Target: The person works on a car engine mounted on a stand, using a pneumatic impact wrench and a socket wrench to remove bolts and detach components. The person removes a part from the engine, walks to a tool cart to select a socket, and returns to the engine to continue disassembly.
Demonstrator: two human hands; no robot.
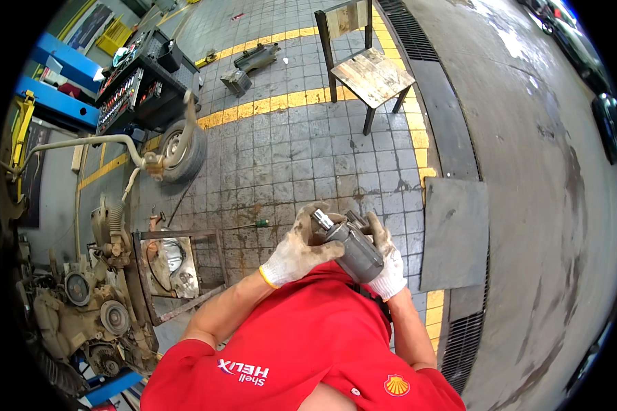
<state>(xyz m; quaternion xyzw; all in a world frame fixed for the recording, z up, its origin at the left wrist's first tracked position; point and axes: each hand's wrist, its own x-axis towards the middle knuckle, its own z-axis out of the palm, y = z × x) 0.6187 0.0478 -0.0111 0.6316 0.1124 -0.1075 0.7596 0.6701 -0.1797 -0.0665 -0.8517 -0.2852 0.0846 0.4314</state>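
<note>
Both gloved hands hold a grey cylindrical motor unit (355, 248) (it looks like a starter motor, with a bright metal shaft end pointing up and left) in front of the person's chest, well above the tiled floor (288, 157). The left hand (300, 248) wraps its fingers (325, 252) around the upper part of the housing, closed on it just below the shaft. The right hand (388, 266) cups the far side and lower end of the same unit, its fingers closed against the body, thumb side up. Both work gloves are dirty white, and the red shirt sleeves end above the elbows.

On the floor, near its left edge, an engine block (82, 308) sits beside a rusty metal frame (178, 274). Farther up the left side a wheel with a tyre (182, 151) lies near a black tool trolley (144, 79). A green-handled screwdriver (250, 224) lies on the tiles just left of the hands. A worn wooden chair (367, 65) stands toward the top edge of the floor, across a yellow painted line (281, 101). A flat grey metal plate (454, 233) lies to the right, beside the drain grating (418, 41).
</note>
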